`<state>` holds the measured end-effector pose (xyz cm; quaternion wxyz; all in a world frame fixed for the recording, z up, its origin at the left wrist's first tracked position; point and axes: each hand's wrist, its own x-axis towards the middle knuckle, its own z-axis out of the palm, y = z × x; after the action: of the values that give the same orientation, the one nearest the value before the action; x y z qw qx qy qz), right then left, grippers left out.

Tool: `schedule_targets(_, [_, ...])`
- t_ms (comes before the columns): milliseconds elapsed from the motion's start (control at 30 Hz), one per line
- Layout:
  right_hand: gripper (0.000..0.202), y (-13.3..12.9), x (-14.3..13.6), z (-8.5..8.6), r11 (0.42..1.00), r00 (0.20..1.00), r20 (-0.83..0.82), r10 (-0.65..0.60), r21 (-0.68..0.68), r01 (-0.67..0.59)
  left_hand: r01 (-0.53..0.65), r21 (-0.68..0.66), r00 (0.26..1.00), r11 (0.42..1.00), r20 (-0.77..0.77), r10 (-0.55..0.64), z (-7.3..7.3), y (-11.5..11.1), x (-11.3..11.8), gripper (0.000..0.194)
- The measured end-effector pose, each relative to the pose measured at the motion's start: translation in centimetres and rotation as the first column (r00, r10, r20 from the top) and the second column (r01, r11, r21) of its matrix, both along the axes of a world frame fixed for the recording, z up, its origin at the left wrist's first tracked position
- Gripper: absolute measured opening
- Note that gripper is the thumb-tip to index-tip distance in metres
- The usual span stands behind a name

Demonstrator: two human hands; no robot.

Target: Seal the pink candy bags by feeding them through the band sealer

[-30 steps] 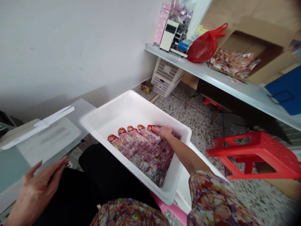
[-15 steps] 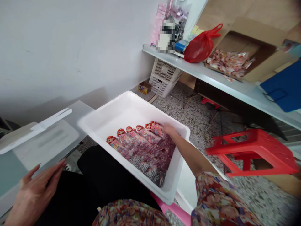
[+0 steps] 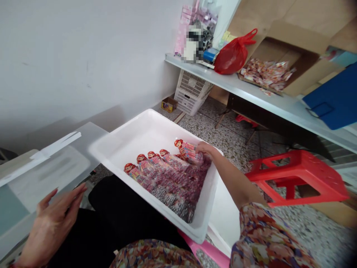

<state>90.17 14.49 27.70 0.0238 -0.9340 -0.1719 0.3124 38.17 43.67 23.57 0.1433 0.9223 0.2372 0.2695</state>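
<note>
A flat pink packet shaped as a red-haired cartoon figure (image 3: 184, 149) lies slantwise inside a deep white plastic tray (image 3: 134, 124), its head towards the bare end. The bare right hand (image 3: 205, 148) pinches its lower end. Beside it, overlapping rows of similar pink packets (image 3: 170, 175) blur into purple and grey. The bare left hand (image 3: 57, 219) is unclenched, fingers extended, near a pale table with a translucent cover (image 3: 52, 163). Beyond stand a red plastic stool (image 3: 301, 175) on speckled flooring (image 3: 234, 149) and a long grey bench (image 3: 227, 83) bearing a knotted red plastic bag (image 3: 232, 56).
</note>
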Motion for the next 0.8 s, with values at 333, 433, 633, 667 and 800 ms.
schedule_targets(333, [0.026, 1.0, -2.4, 5.3, 0.969, 0.987, -0.142, -0.073, 0.225, 0.104, 0.08, 0.217, 0.988, 0.973, 0.113, -0.106, 3.3, -9.1, 15.4, 0.057])
schedule_targets(433, [0.021, 3.5, -5.5, 6.5, 0.941, 0.97, -0.241, 0.018, 0.331, 0.065, 0.131, 0.231, 0.99, 0.964, 0.014, -0.138, 3.5, -13.0, 19.0, 0.074])
schedule_targets(633, [0.015, 9.8, -13.1, 8.7, 0.872, 0.85, -0.467, 0.244, 0.49, 0.019, 0.062, 0.249, 0.998, 0.967, 0.009, -0.066, 2.7, -13.7, 19.5, 0.074])
schedule_targets(667, [0.015, 10.8, -14.1, 9.2, 0.861, 0.813, -0.512, 0.278, 0.508, 0.026, 0.028, 0.247, 0.997, 0.969, 0.057, -0.044, 2.7, -12.8, 18.9, 0.07])
schedule_targets(800, [0.013, 14.7, -16.8, 11.1, 0.836, 0.617, -0.652, 0.441, 0.548, -0.018, 0.01, 0.189, 0.972, 0.982, 0.229, -0.054, 3.5, -8.6, 16.1, 0.057])
